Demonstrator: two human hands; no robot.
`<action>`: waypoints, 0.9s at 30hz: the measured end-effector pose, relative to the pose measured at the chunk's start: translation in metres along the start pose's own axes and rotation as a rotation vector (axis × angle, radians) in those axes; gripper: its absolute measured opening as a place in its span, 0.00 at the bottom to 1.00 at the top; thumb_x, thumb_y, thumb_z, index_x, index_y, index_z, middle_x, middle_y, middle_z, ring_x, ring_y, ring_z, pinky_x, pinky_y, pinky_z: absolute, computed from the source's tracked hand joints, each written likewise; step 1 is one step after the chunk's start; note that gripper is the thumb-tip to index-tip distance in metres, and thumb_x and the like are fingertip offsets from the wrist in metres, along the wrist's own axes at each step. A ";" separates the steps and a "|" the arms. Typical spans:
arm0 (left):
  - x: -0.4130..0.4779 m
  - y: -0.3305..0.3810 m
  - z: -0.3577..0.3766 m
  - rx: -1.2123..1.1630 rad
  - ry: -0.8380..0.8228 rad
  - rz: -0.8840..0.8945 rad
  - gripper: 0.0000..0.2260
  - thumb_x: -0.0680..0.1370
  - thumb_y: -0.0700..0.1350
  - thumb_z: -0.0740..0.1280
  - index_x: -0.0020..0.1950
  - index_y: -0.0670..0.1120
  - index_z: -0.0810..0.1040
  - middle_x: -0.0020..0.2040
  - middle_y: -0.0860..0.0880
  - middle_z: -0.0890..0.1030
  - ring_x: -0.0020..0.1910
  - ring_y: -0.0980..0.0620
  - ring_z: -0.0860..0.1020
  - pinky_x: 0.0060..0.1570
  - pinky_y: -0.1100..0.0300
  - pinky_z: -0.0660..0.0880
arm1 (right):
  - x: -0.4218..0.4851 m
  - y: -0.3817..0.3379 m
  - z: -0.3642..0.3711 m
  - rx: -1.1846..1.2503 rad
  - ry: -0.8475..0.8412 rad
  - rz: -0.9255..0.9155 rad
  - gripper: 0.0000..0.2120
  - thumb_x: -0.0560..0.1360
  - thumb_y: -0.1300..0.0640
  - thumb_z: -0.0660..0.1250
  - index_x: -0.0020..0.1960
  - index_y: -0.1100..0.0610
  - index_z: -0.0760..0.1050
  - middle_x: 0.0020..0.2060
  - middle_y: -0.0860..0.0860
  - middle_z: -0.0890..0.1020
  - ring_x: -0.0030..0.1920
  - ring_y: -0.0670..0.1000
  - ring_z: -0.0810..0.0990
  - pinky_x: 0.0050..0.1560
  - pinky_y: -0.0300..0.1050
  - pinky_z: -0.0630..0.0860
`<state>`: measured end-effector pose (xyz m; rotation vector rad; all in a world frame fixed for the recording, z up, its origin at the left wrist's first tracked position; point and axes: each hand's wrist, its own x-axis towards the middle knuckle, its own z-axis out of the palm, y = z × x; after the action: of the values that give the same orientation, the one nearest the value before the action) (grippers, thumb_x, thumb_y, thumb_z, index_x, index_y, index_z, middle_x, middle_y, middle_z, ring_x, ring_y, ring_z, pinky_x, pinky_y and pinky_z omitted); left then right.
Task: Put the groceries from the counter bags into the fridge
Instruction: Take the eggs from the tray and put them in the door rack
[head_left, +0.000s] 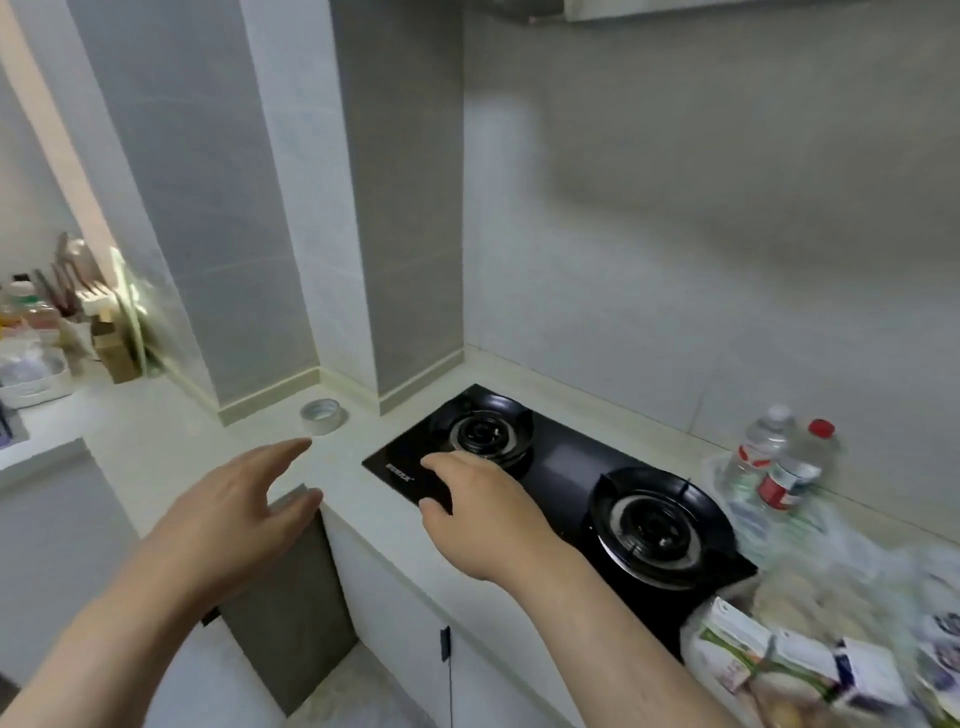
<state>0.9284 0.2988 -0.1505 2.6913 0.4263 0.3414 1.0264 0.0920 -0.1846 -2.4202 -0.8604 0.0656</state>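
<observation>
While both grips were released, left hand (244, 512) spread, right hand (470, 512) above the stove (571, 462), the bagged groceries (769, 660) lay on the surface (171, 431) at right — so lifting them from beneath seemed wisest.

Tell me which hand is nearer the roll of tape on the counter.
Left. The left hand reaches toward the roll of tape, fingertips just short of it; the right hand is farther right, over the gas stove.
</observation>
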 end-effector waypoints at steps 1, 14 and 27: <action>0.008 0.004 0.006 -0.003 -0.026 0.029 0.25 0.77 0.56 0.64 0.74 0.58 0.64 0.72 0.55 0.70 0.68 0.52 0.70 0.64 0.53 0.68 | -0.004 0.007 -0.001 -0.007 0.012 0.046 0.23 0.81 0.52 0.59 0.75 0.52 0.64 0.71 0.48 0.69 0.70 0.51 0.67 0.67 0.45 0.66; 0.044 0.098 0.118 -0.192 -0.356 0.463 0.24 0.77 0.52 0.66 0.73 0.53 0.68 0.71 0.54 0.72 0.66 0.52 0.72 0.61 0.55 0.69 | -0.114 0.082 -0.030 -0.157 0.210 0.589 0.21 0.79 0.52 0.61 0.72 0.52 0.67 0.67 0.49 0.74 0.67 0.53 0.71 0.64 0.47 0.71; -0.004 0.202 0.184 -0.215 -0.548 0.703 0.22 0.77 0.54 0.65 0.72 0.56 0.68 0.70 0.57 0.72 0.66 0.54 0.71 0.62 0.58 0.70 | -0.242 0.135 -0.073 -0.150 0.350 0.866 0.17 0.79 0.53 0.61 0.67 0.50 0.71 0.61 0.48 0.77 0.58 0.50 0.75 0.57 0.48 0.73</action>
<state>1.0285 0.0584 -0.2318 2.4874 -0.6835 -0.1673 0.9275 -0.1735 -0.2274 -2.6490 0.3763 -0.0993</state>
